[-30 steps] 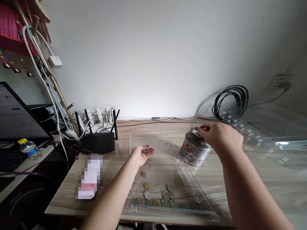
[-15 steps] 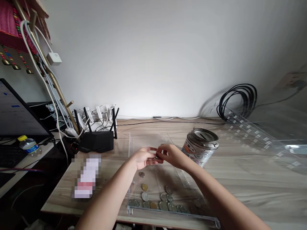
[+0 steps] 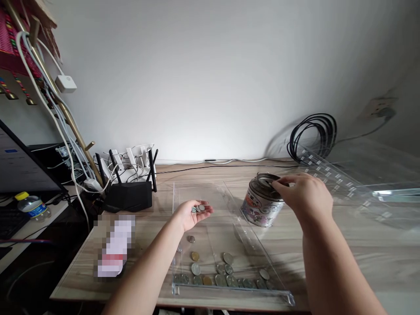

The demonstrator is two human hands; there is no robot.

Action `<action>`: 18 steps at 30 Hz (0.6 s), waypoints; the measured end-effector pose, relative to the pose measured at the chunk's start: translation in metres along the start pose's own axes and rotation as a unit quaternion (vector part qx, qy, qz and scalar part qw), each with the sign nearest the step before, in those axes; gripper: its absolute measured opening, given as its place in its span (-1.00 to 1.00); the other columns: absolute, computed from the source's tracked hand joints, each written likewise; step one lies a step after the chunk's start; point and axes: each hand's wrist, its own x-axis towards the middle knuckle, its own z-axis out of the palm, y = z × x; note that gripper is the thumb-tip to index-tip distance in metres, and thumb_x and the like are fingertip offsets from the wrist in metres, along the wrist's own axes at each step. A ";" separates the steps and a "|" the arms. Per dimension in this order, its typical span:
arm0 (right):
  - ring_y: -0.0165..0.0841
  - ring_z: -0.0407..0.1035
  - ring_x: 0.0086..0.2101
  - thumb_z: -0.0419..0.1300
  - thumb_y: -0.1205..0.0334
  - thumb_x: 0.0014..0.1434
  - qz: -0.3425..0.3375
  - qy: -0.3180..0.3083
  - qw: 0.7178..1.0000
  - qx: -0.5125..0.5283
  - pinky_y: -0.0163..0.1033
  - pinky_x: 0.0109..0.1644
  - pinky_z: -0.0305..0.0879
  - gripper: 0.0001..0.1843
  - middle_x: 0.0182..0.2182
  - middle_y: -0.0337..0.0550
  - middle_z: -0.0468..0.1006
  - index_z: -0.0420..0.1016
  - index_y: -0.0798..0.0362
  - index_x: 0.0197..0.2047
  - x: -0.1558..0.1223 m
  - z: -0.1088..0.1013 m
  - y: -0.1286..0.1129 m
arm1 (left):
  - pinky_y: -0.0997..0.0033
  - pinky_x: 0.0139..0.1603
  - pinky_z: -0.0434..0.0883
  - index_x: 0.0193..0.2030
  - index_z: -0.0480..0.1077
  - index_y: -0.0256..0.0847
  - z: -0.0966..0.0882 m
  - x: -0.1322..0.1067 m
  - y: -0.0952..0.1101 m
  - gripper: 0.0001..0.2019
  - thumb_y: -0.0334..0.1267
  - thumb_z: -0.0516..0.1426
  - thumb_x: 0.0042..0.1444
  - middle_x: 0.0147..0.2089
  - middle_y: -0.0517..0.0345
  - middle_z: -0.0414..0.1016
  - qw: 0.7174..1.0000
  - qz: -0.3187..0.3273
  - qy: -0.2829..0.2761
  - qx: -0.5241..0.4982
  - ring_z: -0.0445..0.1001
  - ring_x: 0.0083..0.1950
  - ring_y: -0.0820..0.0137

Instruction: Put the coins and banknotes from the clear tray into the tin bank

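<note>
My left hand (image 3: 193,213) is cupped palm up over the clear plastic tray (image 3: 226,286), holding several silver coins (image 3: 200,208) on the palm and fingers. At the right, my right hand (image 3: 303,194) is over the lid of a round metal tin (image 3: 261,205) with a printed side. Its thumb and index finger are pinched at the slot in the lid, on what appears to be a coin, mostly hidden by the fingers. More silver coins (image 3: 227,258) and a gold-coloured coin (image 3: 195,256) lie in the tray, many along its near edge.
A black router (image 3: 127,195) stands at the back left. Left of the tray lies a blurred-out object (image 3: 114,247). Coiled black cable (image 3: 315,135) leans on the wall, beside a large clear plastic piece (image 3: 348,186). A bottle (image 3: 33,205) and a monitor are far left.
My right hand has left the coins in my left palm and moved right to the tin's lid. My left hand has stayed over the tray and its palm now shows. The view has shifted slightly.
</note>
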 end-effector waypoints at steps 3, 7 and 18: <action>-0.18 0.24 -0.31 0.10 0.06 -0.08 -0.026 -0.008 1.000 0.012 -0.15 -0.35 0.11 -0.70 -0.31 0.01 0.44 0.52 0.10 -0.42 0.003 0.004 0.003 | 0.37 -0.24 0.41 -0.25 0.33 -0.47 -0.001 0.000 0.001 -0.76 -0.38 -0.08 0.07 -0.30 -0.20 0.47 1.000 -0.008 -0.020 -0.009 0.47 -0.21 0.27; -0.22 0.26 -0.28 0.00 0.08 0.06 -0.145 0.101 0.981 0.084 -0.14 -0.22 0.12 -0.65 -0.30 -0.02 0.44 0.51 0.08 -0.26 -0.019 0.010 -0.024 | 0.33 -0.23 0.40 -0.23 0.32 -0.50 -0.001 -0.002 0.001 -0.68 -0.26 -0.11 0.11 -0.24 -0.27 0.44 0.999 -0.012 -0.043 -0.030 0.45 -0.16 0.20; -0.46 0.30 -0.52 0.00 0.28 0.06 -0.396 -0.274 0.872 0.088 -0.39 -0.47 0.07 -0.75 -0.48 -0.20 0.44 0.47 0.00 -0.51 -0.071 0.056 -0.084 | 0.40 -0.33 0.43 -0.41 0.30 -0.43 0.005 0.000 -0.002 -0.85 -0.46 -0.08 0.02 -0.55 0.03 0.34 0.998 -0.042 -0.045 -0.015 0.42 -0.49 0.43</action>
